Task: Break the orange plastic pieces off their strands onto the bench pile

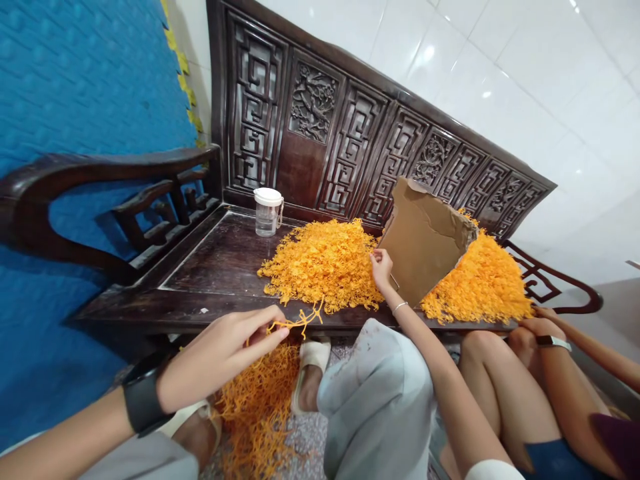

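In my left hand (255, 330), wearing a black watch, the thumb and fingers are closed on a thin branching orange plastic strip (306, 322). The strip's free end sticks out to the right over the bench's front edge. My right hand (381, 268), with a thin bracelet at the wrist, is pinched at the right side of an orange pile of small pieces (325, 263). What its fingertips hold cannot be made out. Right beside that hand a torn brown cardboard sheet (425, 247) stands tilted between this pile and a second orange pile (483, 280).
A dark carved wooden bench (215, 260) carries the piles and a lidded clear cup (267, 213). Tangled orange strips (260, 407) lie on the floor between my feet. Another person's hands (543, 327) are at the bench's right end. A blue mat (90, 80) is at left.
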A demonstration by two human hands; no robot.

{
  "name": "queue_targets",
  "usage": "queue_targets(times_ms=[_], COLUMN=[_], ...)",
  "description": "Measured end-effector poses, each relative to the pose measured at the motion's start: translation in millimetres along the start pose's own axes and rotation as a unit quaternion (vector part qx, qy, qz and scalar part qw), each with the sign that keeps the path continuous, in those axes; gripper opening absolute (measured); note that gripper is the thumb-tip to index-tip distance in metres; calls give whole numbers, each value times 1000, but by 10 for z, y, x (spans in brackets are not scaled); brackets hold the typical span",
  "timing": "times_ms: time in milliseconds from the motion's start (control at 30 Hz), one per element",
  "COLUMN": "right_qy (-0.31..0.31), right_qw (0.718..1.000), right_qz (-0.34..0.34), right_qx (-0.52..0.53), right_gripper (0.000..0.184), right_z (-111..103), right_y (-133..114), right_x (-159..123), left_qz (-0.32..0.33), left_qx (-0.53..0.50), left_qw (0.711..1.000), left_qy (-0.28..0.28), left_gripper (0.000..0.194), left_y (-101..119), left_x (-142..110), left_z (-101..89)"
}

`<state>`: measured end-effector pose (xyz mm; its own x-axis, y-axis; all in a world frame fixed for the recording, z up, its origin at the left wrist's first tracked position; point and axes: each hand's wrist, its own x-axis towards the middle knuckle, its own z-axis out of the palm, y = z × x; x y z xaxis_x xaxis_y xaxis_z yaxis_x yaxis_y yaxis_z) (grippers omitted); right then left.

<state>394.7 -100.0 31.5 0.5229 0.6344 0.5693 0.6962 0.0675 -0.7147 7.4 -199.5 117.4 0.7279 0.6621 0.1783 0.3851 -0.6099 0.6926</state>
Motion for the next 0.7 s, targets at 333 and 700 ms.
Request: queue_targets(times_ms=[333,700], right_qy=[13,24], right_qw=[1000,954], right_qz=[6,-203], right_qx=[24,220], right_gripper=[24,15], right_z=[-85,-751], right_y=[-177,-1838], right_x=[3,-639], left_qz=[-28,-86], left_qx=[3,-245], left_qw=[1000,965], left_qy=[-7,25], left_gripper=[25,25], left_y=[-11,-84], left_x=[-12,69], left_z=[9,33])
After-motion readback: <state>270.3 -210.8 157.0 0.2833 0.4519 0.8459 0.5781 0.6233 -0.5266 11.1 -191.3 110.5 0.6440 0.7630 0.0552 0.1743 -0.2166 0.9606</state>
